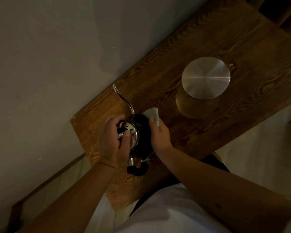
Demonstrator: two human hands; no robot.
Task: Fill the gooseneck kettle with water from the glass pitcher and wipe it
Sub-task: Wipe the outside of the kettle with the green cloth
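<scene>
While the left hand (113,140) lay curled over the top of the gooseneck kettle (142,132), its fingers wrapped down around the shiny lid (130,130) and its thumb pressed on the lid's crown, the right hand (160,133) was closed around a pale cloth (154,114) and held it flat against the kettle's dark side. A crumpled corner of the cloth stuck up past the fingertips. Three small holes showed in the lid beside the thumb.

The one kettle stood on the wooden table (242,115), near the table's end by the wall. Its thin curved spout (123,98) reached away from the person toward the wall (49,64), and its black handle (138,169) pointed back toward the person's body, just under the left wrist.

One glass pitcher (198,101) stood on the same table, well apart from the kettle on the right-hand side. A round brushed-metal cover (205,77) sat on its mouth, and a bit of its clear handle showed past the far rim of the cover. Whether any water was left inside could not be made out in the dim light.

In all: two hands, one kettle, one pitcher, one cloth. No brand, label or writing could be read on any of them.
</scene>
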